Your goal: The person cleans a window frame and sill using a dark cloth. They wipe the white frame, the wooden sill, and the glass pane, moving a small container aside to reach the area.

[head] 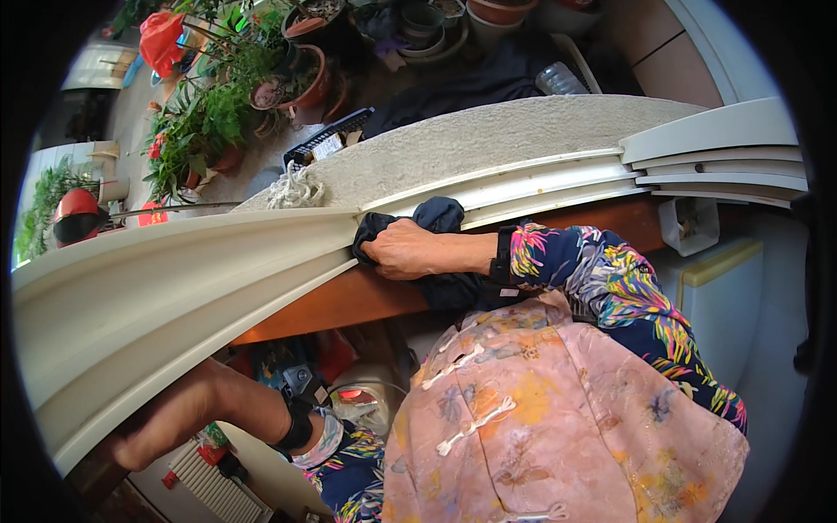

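A dark cloth (439,214) is bunched in my right hand (402,250), which presses it at the corner where the white sliding window frame (196,252) meets the window track (523,189). More dark fabric hangs below that hand over the brown wooden sill (340,301). At the lower left, my left hand (153,425) lies against the lower edge of the white frame. Its fingers are partly hidden in shadow and behind the frame, so its grip is unclear.
Beyond the rough ledge (510,124) stand potted plants (222,118), a black plastic basket (330,137) and a clear plastic container (560,80). White string (294,189) lies on the ledge. A small white bin (688,225) sits at the right, below the track.
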The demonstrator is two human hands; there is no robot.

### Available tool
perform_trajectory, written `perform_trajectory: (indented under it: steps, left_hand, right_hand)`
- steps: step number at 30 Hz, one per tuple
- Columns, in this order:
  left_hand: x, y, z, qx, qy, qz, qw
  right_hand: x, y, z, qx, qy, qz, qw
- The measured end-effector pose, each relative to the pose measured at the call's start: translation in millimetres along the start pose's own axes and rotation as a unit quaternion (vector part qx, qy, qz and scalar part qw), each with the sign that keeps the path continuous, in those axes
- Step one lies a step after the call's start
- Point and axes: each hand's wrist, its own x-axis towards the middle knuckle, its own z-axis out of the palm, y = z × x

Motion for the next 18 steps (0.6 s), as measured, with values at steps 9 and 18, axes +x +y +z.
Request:
perform_trajectory:
  steps: [9, 18]
  left_hand:
    - [9.2, -6.3, -14.0, 0.069, -0.019, 0.146, 0.987]
    - [11.9, -14.1, -16.5, -0.021, 0.042, 0.035, 0.998]
  right_hand:
    - [22.7, -4.3, 3.2, -0.132, -0.087, 0.000, 0.987]
    - [22.5, 1.4, -1.5, -0.141, -0.120, 0.021, 0.982]
